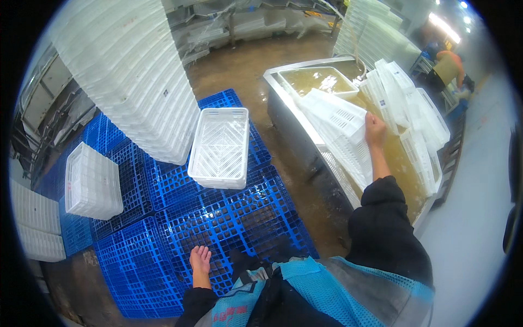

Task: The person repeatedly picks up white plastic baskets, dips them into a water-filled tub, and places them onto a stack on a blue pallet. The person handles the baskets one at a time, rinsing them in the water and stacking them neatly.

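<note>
Right of centre, right hand: the right hand (375,131) is grasping the upper right end of a white basket (335,111), its fingers closing over the rim.
White basket: it is lying tilted across the near side of a metal tank (291,124), slotted side showing; another basket panel is slanting down below it, and whether the two are joined or nested, one cannot tell.
Tank: it is holding cloudy brown water (388,169), with a white tub (346,95) sitting in its upper left corner.
Right side of the tank: several loose white baskets (427,120) are leaning against one another at uneven angles.
Lower centre, left hand: the left hand (200,260) is hanging released above the blue pallets (223,218), fingers loosely bent.
Pallets: they are covering much of the left floor and carrying a short basket stack (220,144) near the centre, a tall basket stack (128,76) behind it and a smaller basket pile (93,182) at left.
Far left edge: more stacked baskets (37,223) are standing.
Upper right: a co-worker (448,71) in an orange top is bending beside the wall (471,201).
Bottom edge: a blue mesh vest (321,289) and black sleeves (384,223) are showing.
</note>
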`<state>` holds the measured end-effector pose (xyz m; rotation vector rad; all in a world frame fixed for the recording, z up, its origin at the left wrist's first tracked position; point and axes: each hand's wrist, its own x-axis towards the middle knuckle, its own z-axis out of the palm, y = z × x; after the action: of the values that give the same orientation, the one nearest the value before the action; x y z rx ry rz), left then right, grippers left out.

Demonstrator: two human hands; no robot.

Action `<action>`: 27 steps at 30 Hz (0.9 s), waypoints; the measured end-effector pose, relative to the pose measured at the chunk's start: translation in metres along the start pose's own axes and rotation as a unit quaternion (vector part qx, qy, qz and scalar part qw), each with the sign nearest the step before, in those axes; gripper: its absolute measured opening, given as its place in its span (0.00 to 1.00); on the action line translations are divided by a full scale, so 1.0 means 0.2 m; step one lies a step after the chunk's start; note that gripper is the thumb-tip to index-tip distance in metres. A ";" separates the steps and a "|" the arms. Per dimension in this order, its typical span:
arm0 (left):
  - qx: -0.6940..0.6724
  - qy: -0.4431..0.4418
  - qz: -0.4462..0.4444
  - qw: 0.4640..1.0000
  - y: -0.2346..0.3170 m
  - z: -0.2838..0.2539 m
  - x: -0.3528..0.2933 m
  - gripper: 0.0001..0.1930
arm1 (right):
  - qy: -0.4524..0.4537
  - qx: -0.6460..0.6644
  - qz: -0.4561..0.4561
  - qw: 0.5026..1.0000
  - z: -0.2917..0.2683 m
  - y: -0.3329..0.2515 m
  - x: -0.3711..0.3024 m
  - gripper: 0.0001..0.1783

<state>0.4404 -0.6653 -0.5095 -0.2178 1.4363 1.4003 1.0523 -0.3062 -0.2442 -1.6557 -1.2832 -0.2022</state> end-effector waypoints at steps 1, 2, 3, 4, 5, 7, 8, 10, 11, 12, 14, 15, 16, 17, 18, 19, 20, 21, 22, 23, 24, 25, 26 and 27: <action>-0.005 0.009 0.001 1.000 0.03 -0.08 0.02 0.29 | 0.003 -0.003 -0.004 1.000 0.04 -0.03 0.00 0.26; -0.012 0.027 -0.008 1.000 0.07 -0.16 0.04 0.28 | -0.004 -0.006 -0.006 1.000 0.08 -0.07 0.01 0.27; -0.013 0.019 -0.009 1.000 0.11 -0.21 0.09 0.28 | 0.023 -0.037 -0.031 0.999 0.10 -0.12 0.05 0.27; -0.009 0.022 -0.015 1.000 0.13 -0.33 0.10 0.28 | 0.033 -0.080 -0.031 0.996 0.13 -0.17 0.04 0.27; -0.004 0.030 -0.021 0.999 0.16 -0.46 0.10 0.28 | 0.022 -0.040 -0.021 0.999 0.14 -0.23 0.05 0.28; -0.005 0.044 -0.029 0.999 0.24 -0.65 0.13 0.29 | 0.047 -0.056 -0.042 0.996 0.16 -0.39 0.09 0.27; 0.001 0.051 -0.031 0.998 0.28 -0.74 0.16 0.29 | 0.049 0.021 -0.065 0.996 0.16 -0.49 0.08 0.27; 0.017 0.062 -0.034 0.997 0.35 -0.83 0.22 0.29 | 0.043 0.035 -0.096 0.994 0.14 -0.70 0.11 0.27; 0.021 0.066 -0.039 0.997 0.39 -0.84 0.26 0.29 | 0.043 0.064 -0.132 0.988 0.14 -0.81 0.10 0.25; 0.021 0.067 -0.042 0.997 0.42 -0.83 0.28 0.29 | 0.025 0.075 -0.155 0.985 0.14 -0.93 0.12 0.25; 0.036 0.049 -0.056 0.997 0.49 -0.75 0.31 0.29 | -0.019 0.094 -0.224 0.970 0.18 -1.16 0.15 0.23; 0.031 0.029 -0.059 0.997 0.53 -0.66 0.33 0.30 | -0.042 0.104 -0.269 0.957 0.23 -1.27 0.16 0.22; 0.039 -0.019 -0.046 0.998 0.58 -0.54 0.34 0.31 | -0.045 0.123 -0.285 0.950 0.27 -1.36 0.14 0.21; 0.043 -0.063 -0.022 0.997 0.64 -0.39 0.34 0.32 | -0.047 0.145 -0.301 0.941 0.35 -1.45 0.11 0.20; 0.052 -0.097 0.000 0.994 0.70 -0.21 0.34 0.32 | -0.034 0.175 -0.369 0.912 0.43 -1.54 0.09 0.20; 0.062 -0.137 0.040 0.988 0.76 -0.03 0.31 0.33 | -0.019 0.198 -0.440 0.876 0.52 -1.62 0.07 0.19; 0.033 -0.185 0.052 0.981 0.82 0.17 0.28 0.33 | 0.021 0.175 -0.529 0.830 0.63 -1.69 0.06 0.19; 0.017 -0.223 0.067 0.972 0.89 0.36 0.25 0.35 | 0.062 0.144 -0.613 0.774 0.72 -1.74 0.04 0.18; 0.000 -0.241 0.069 0.968 0.96 0.55 0.22 0.37 | 0.011 0.183 -0.595 0.783 0.83 -1.77 0.00 0.17; -0.020 -0.291 0.087 0.952 1.03 0.76 0.20 0.39 | -0.113 0.220 -0.540 0.804 0.95 -1.79 -0.02 0.16; -0.034 -0.292 0.080 0.952 1.09 0.92 0.18 0.41 | -0.136 0.270 -0.532 0.791 1.06 -1.80 -0.07 0.16; -0.057 -0.338 0.098 0.934 1.13 1.09 0.20 0.43 | -0.207 0.295 -0.476 0.802 1.20 -1.80 -0.12 0.16; -0.055 -0.349 0.102 0.930 1.16 1.24 0.24 0.46 | -0.232 0.290 -0.486 0.791 1.34 -1.78 -0.17 0.17; -0.061 -0.357 0.098 0.927 1.17 1.35 0.31 0.50 | -0.244 0.306 -0.506 0.769 1.49 -1.75 -0.24 0.16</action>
<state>0.3862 -0.3482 -0.3429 0.3456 0.7765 1.5155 0.6274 -0.1270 -0.2151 -0.3176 -2.2553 0.0349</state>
